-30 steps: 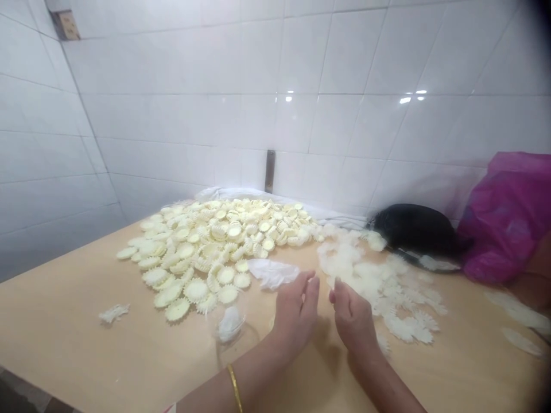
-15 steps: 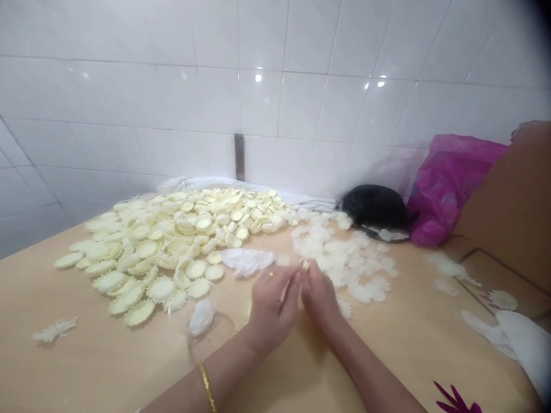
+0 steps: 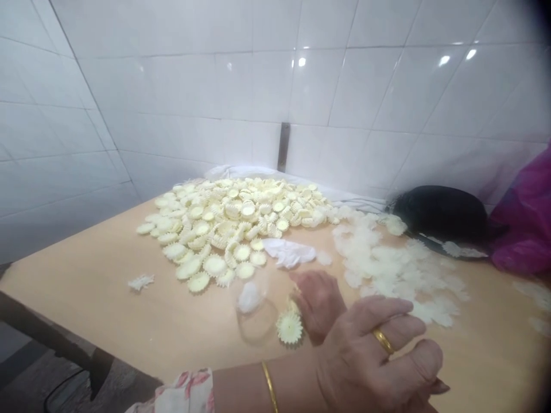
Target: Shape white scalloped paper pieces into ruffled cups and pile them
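Note:
My left hand [image 3: 383, 350], with a gold ring and a bangle, reaches across in front of my right wrist. Its fingers are bent and apart, with nothing visible in them; whether it touches the right forearm I cannot tell. My right hand [image 3: 319, 304] is closed low over the table, partly hidden behind the left. At its fingers shows a small pale yellow piece [image 3: 295, 291], blurred. Just below it is a pale yellow frilled disc [image 3: 289, 328]. A white bundle [image 3: 249, 297] with a thin loop of thread lies to the left.
A heap of yellow frilled discs [image 3: 232, 212] covers the table's back left. Thin whitish frilled pieces [image 3: 383, 258] spread at the right. A white cloth scrap [image 3: 289, 252] lies between. A black rounded object [image 3: 441, 212] and a pink bag [image 3: 525, 218] stand by the tiled wall.
My view has turned left, showing the table's left edge. My hands, together at the fingertips before, have come apart; the left has crossed over to the right, in front of the right wrist.

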Demonstrator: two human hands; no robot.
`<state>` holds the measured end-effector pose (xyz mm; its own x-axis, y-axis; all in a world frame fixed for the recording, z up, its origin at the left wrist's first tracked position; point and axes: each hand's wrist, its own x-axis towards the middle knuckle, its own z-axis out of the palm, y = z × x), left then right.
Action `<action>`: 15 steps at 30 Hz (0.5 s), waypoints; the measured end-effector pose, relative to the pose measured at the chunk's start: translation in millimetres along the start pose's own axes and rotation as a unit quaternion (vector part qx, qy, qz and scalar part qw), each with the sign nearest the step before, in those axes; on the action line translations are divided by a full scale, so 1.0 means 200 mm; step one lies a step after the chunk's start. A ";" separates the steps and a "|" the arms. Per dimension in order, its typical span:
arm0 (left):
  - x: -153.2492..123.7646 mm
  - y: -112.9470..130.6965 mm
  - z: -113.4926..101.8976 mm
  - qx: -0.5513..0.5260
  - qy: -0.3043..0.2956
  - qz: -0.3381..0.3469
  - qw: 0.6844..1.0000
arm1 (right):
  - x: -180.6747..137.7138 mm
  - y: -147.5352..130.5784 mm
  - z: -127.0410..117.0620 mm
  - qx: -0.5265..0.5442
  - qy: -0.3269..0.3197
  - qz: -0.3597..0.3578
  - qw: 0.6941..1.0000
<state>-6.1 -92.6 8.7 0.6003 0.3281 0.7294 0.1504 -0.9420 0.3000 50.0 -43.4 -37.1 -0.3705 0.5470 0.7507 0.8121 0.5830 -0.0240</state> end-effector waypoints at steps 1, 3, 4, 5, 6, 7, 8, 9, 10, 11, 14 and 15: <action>0.00 -0.01 0.01 0.003 0.012 0.010 1.000 | 0.01 -0.02 0.01 0.022 -0.022 -0.020 0.999; 0.00 -0.03 0.03 0.010 0.042 0.035 0.998 | 0.02 -0.05 0.03 0.049 -0.030 -0.045 0.997; 0.01 -0.04 0.05 0.014 0.065 0.047 0.997 | 0.02 -0.06 0.04 0.056 -0.022 -0.047 0.997; 0.01 -0.05 0.07 0.014 0.094 0.054 0.994 | 0.02 -0.05 0.05 0.060 -0.009 -0.036 0.997; 0.01 -0.06 0.09 0.015 0.137 0.047 0.989 | 0.02 -0.03 0.05 0.061 0.002 -0.020 0.998; 0.01 -0.06 0.11 0.021 0.183 0.025 0.982 | 0.03 0.00 0.06 0.057 0.012 -0.001 0.998; 0.01 -0.07 0.13 0.030 0.225 0.000 0.974 | 0.05 0.04 0.06 0.051 0.016 0.015 0.998; 0.01 -0.07 0.14 0.041 0.266 -0.021 0.963 | 0.07 0.09 0.07 0.046 0.016 0.026 0.999; 0.01 -0.08 0.16 0.050 0.291 -0.023 0.955 | 0.10 0.15 0.07 0.040 0.015 0.033 0.999; 0.00 -0.08 0.16 0.055 0.304 -0.017 0.951 | 0.14 0.20 0.07 0.035 -0.002 0.055 0.998; -0.02 -0.10 0.16 0.050 0.277 -0.025 0.959 | 0.27 0.36 0.10 -0.005 -0.027 0.092 0.995; -0.02 -0.11 0.15 0.049 0.265 -0.039 0.962 | 0.31 0.41 0.12 -0.024 -0.029 0.096 0.995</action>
<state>11.1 -75.7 -19.2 0.1025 0.3634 0.9260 0.2672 -0.9068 0.3262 81.9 52.8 -8.0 -0.2305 0.6806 0.6955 0.8906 0.4355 -0.1310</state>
